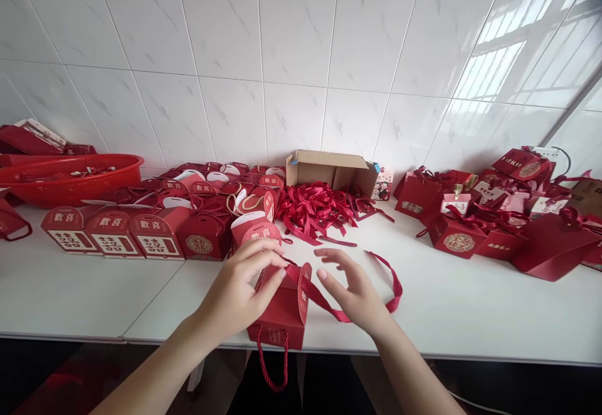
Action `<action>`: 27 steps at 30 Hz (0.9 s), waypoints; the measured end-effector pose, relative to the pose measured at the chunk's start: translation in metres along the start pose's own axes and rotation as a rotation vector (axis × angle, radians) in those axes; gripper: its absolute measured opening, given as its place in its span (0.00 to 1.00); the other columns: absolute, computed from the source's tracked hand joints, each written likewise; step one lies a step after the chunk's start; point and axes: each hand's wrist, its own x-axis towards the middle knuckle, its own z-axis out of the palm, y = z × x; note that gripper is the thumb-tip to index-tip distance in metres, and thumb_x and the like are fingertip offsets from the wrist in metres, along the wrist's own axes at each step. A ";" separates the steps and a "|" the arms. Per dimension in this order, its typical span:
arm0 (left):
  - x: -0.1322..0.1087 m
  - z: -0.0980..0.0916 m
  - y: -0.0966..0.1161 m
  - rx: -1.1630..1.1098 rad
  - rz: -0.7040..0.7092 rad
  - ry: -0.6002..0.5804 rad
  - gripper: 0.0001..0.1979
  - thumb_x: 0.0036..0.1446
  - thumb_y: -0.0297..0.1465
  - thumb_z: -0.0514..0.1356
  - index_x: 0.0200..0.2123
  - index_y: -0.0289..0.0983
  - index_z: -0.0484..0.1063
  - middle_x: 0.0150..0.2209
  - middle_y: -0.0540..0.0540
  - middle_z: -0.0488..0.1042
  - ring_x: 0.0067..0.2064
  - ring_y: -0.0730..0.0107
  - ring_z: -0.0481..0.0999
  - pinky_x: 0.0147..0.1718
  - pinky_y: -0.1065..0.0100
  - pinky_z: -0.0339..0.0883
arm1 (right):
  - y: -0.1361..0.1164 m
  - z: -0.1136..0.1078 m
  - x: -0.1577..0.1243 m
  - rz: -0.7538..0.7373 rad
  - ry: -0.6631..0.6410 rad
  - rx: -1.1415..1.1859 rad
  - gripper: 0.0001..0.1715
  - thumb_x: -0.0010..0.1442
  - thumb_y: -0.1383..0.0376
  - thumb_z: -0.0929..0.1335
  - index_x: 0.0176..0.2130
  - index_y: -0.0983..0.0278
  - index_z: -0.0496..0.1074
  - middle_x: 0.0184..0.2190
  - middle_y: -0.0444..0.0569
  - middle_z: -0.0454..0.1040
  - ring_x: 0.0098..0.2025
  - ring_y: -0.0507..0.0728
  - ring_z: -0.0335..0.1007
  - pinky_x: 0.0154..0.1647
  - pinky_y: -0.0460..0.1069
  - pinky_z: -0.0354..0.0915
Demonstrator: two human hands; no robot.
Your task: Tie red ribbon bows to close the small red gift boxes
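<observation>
A red gift box (pixel 282 315) with a rounded top flap stands near the table's front edge, its twisted red rope handle hanging over the edge. A red ribbon (pixel 324 304) passes by the flap and trails in a loop to the right across the table. With thumb and fingertips, my left hand (pixel 242 280) pinches the ribbon's short end at the top of the box. Just right of the box, my right hand (pixel 355 289) is open above the ribbon, fingers apart. Whether its palm touches the ribbon I cannot tell.
Rows of red boxes (pixel 157 233) fill the left, before a red plastic basket (pixel 70 180). Loose ribbons (pixel 320 208) spill from a cardboard box (pixel 329 159) against the tiled wall. Boxes with ribbon bows (pixel 458 236) crowd the right side.
</observation>
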 end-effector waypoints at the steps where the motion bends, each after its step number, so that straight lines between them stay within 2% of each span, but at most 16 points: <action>1: 0.004 -0.002 0.002 0.013 0.021 0.060 0.05 0.60 0.24 0.58 0.34 0.38 0.72 0.41 0.45 0.74 0.47 0.66 0.74 0.48 0.65 0.67 | -0.005 0.000 0.004 -0.027 -0.014 -0.035 0.19 0.60 0.55 0.69 0.48 0.60 0.72 0.51 0.51 0.73 0.55 0.59 0.66 0.58 0.55 0.59; 3: 0.011 -0.006 0.008 0.038 0.063 0.163 0.06 0.59 0.23 0.58 0.33 0.38 0.72 0.40 0.45 0.74 0.46 0.66 0.74 0.48 0.66 0.67 | -0.017 0.002 0.013 -0.058 -0.118 -0.040 0.15 0.60 0.56 0.69 0.44 0.61 0.74 0.48 0.50 0.75 0.54 0.59 0.67 0.57 0.54 0.60; 6: 0.011 -0.011 0.015 0.054 0.024 0.199 0.07 0.60 0.24 0.58 0.40 0.39 0.72 0.43 0.45 0.74 0.49 0.64 0.73 0.50 0.64 0.66 | -0.042 0.001 0.022 -0.091 -0.218 0.065 0.10 0.60 0.58 0.70 0.33 0.62 0.74 0.34 0.47 0.77 0.39 0.55 0.72 0.46 0.51 0.65; 9: -0.010 -0.014 0.011 0.079 -0.175 0.120 0.16 0.60 0.32 0.59 0.52 0.40 0.67 0.46 0.43 0.73 0.46 0.63 0.74 0.46 0.63 0.69 | -0.069 -0.017 0.015 -0.173 -0.123 0.239 0.07 0.61 0.61 0.70 0.32 0.61 0.74 0.30 0.45 0.75 0.34 0.53 0.71 0.38 0.49 0.65; 12: -0.039 -0.016 -0.001 0.042 -0.396 -0.044 0.17 0.59 0.39 0.60 0.51 0.41 0.68 0.42 0.45 0.76 0.37 0.65 0.77 0.37 0.67 0.72 | -0.091 -0.049 -0.004 -0.380 0.055 0.363 0.02 0.61 0.63 0.70 0.35 0.59 0.74 0.28 0.44 0.74 0.30 0.52 0.69 0.32 0.48 0.63; 13: -0.047 -0.016 -0.004 0.003 -0.461 -0.084 0.17 0.59 0.41 0.60 0.49 0.41 0.69 0.41 0.46 0.77 0.36 0.65 0.78 0.36 0.68 0.73 | -0.096 -0.058 -0.010 -0.451 0.054 0.393 0.02 0.61 0.62 0.70 0.35 0.59 0.75 0.26 0.44 0.73 0.28 0.52 0.67 0.30 0.48 0.62; 15: -0.054 -0.014 -0.008 -0.094 -0.555 -0.113 0.17 0.59 0.43 0.59 0.47 0.41 0.70 0.38 0.46 0.78 0.35 0.65 0.79 0.35 0.69 0.73 | -0.101 -0.068 -0.015 -0.514 -0.075 0.446 0.07 0.59 0.59 0.71 0.33 0.59 0.74 0.20 0.42 0.69 0.22 0.51 0.62 0.27 0.49 0.60; 17: -0.055 -0.009 -0.008 -0.178 -0.603 -0.078 0.18 0.59 0.44 0.58 0.48 0.40 0.69 0.33 0.48 0.77 0.33 0.66 0.78 0.33 0.70 0.72 | -0.098 -0.063 -0.010 -0.450 -0.150 0.456 0.09 0.60 0.57 0.70 0.31 0.59 0.73 0.19 0.42 0.66 0.21 0.51 0.59 0.27 0.49 0.60; 19: -0.052 -0.002 -0.004 -0.248 -0.622 -0.042 0.19 0.61 0.44 0.56 0.49 0.39 0.67 0.27 0.51 0.73 0.27 0.68 0.74 0.28 0.71 0.70 | -0.090 -0.047 0.002 -0.308 -0.144 0.357 0.10 0.62 0.60 0.68 0.30 0.60 0.71 0.26 0.44 0.70 0.27 0.52 0.65 0.34 0.50 0.63; 21: -0.052 0.006 0.001 -0.326 -0.645 -0.028 0.20 0.62 0.45 0.54 0.51 0.38 0.64 0.25 0.52 0.70 0.26 0.69 0.72 0.26 0.72 0.68 | -0.077 -0.027 0.016 -0.146 -0.212 0.131 0.09 0.61 0.63 0.67 0.29 0.61 0.70 0.38 0.47 0.73 0.40 0.55 0.69 0.45 0.51 0.63; 23: -0.055 0.014 0.004 -0.402 -0.669 -0.023 0.21 0.63 0.45 0.53 0.52 0.39 0.62 0.28 0.51 0.71 0.30 0.68 0.74 0.30 0.70 0.68 | -0.064 -0.009 0.028 -0.027 -0.296 -0.092 0.08 0.59 0.65 0.66 0.28 0.62 0.70 0.47 0.49 0.72 0.50 0.58 0.68 0.51 0.53 0.61; 27: -0.062 0.020 0.007 -0.449 -0.692 -0.023 0.21 0.64 0.45 0.53 0.54 0.40 0.60 0.31 0.50 0.72 0.33 0.67 0.74 0.33 0.69 0.68 | -0.051 0.007 0.041 0.063 -0.446 -0.296 0.11 0.57 0.67 0.65 0.23 0.63 0.68 0.52 0.51 0.72 0.59 0.62 0.63 0.57 0.55 0.59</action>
